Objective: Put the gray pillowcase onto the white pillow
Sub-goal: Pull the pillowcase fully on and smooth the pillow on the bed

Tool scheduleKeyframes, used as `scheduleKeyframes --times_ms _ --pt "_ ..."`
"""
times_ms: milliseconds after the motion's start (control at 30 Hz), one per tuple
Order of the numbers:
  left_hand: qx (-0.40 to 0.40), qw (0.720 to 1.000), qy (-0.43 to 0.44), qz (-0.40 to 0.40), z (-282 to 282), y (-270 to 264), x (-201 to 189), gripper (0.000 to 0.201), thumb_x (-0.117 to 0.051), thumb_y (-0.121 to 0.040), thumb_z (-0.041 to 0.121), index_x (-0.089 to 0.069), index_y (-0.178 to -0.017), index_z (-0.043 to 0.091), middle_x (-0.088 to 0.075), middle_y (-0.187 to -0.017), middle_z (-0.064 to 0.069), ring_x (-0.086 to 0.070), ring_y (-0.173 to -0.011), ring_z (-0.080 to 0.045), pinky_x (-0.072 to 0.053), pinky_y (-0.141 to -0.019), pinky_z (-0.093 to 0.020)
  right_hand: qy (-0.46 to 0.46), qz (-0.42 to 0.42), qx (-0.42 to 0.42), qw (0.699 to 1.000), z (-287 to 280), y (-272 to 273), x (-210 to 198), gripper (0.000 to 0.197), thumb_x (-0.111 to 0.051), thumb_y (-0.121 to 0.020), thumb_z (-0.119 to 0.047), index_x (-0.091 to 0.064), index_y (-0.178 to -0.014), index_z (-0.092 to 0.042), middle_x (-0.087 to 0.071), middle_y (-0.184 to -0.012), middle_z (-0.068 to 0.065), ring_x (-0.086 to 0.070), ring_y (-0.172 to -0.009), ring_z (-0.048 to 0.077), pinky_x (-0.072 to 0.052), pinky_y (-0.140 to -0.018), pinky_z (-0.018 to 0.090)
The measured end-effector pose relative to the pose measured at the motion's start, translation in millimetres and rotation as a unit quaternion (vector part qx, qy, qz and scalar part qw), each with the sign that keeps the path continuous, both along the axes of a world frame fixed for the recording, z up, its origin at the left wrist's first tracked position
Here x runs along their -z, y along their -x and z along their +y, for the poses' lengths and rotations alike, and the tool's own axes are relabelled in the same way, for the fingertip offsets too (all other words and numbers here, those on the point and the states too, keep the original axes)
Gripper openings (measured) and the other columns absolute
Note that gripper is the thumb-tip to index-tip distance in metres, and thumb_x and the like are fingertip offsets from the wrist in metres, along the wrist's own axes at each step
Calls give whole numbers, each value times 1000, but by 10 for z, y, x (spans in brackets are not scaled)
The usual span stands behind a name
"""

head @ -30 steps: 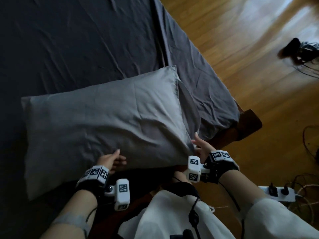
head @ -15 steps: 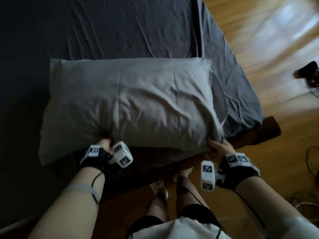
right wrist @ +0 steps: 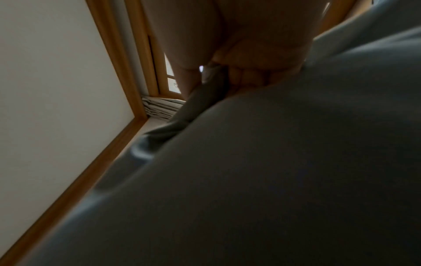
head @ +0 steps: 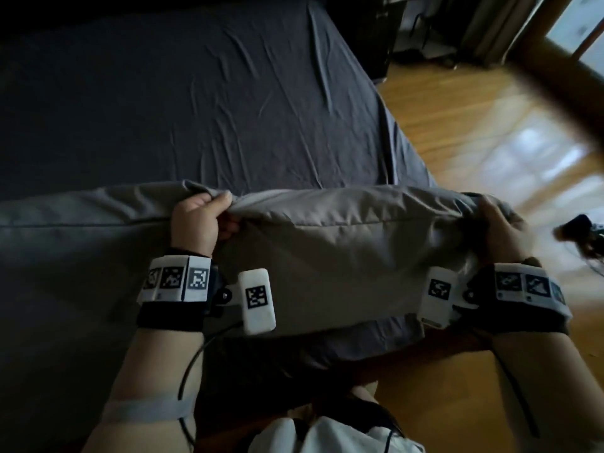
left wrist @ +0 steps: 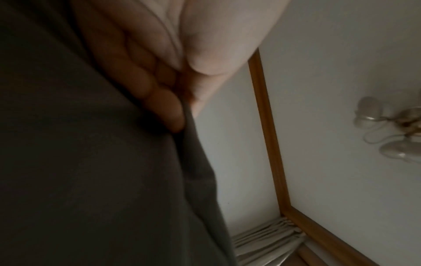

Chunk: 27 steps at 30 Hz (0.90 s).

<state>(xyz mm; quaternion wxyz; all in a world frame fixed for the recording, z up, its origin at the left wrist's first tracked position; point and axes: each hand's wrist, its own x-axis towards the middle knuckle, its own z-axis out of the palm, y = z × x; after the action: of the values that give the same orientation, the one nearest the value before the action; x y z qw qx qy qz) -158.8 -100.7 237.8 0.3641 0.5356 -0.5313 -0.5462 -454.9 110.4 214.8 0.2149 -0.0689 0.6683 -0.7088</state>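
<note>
The gray pillowcase covers the pillow completely, so no white shows. The covered pillow is lifted above the near edge of the bed, its long top edge toward me. My left hand grips a bunched fold of the pillowcase along that top edge, fingers curled into the cloth. My right hand grips the pillowcase at its right end, thumb on top and fingers tucked into the fabric.
A dark gray sheet covers the bed beyond the pillow. Wooden floor lies to the right, with dark cables on it. Dark furniture stands at the far right. My legs are just below the pillow.
The pillow lay on the bed with my hands at its near edge. Now both hands grip its top edge and it is raised off the bed toward me.
</note>
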Motion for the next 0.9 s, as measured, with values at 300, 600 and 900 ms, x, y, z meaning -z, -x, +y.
scheduleKeyframes --times_ms 300,600,900 --pt "234 922 -74 -300 3 -32 1313 53 -58 -88 22 -41 -138 16 -40 -145 -3 -40 -130 -10 -23 -111 -33 -232 51 -269 934 -741 -535 871 83 -65 -83 -9 -12 -147 -14 -32 -145 10 -35 -132 22 -28 -112 42" --pt "313 782 -19 -539 -179 -387 1816 77 -50 -86 51 -2 -145 42 14 -156 7 14 -144 -24 -4 -111 -58 -488 227 -419 731 -941 -1393 1512 70 -52 -88 -41 -14 -146 -29 5 -157 -8 7 -145 19 2 -116 41" --pt "163 845 -39 -508 31 -1100 2149 89 -56 -86 38 7 -147 23 17 -156 -10 13 -144 -28 0 -115 -47 -410 416 -558 590 -1209 -1775 1865 70 -45 -83 -59 -6 -141 -51 11 -155 -18 13 -144 12 8 -115 52"
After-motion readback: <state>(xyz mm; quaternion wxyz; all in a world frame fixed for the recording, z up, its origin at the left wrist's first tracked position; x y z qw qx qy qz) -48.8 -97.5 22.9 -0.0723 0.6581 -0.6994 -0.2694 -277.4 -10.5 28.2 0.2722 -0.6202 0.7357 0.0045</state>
